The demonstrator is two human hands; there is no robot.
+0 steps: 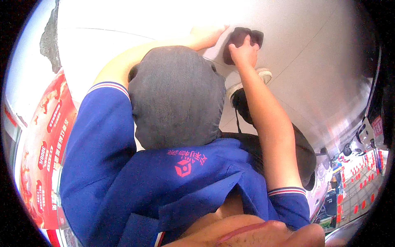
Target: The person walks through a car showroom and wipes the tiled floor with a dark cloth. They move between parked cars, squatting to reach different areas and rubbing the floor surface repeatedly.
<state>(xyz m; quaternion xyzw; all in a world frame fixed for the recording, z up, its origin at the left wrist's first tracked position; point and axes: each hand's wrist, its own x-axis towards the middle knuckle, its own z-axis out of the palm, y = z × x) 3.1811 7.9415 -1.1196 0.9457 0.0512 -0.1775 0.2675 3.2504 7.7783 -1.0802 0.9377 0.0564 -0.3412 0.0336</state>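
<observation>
My right hand (245, 52) rests with its fingers spread on a dark folded cloth (232, 57), which lies against the pale tiled floor (296, 40). My left hand (208, 36) reaches past my raised knee (179, 95) and stops just left of the cloth. Glare washes it out, and its fingers are hard to make out. Below my right hand is a shoe (236, 91) with an off-white sole, on the floor.
A red printed poster (46, 148) with writing stands at the left. Above it runs a rough grey patch (51, 40) along the pale surface's edge. To the lower right, parked vehicles (355, 146) and paving with several red objects (359, 185) show. Dark shapes line the right rim.
</observation>
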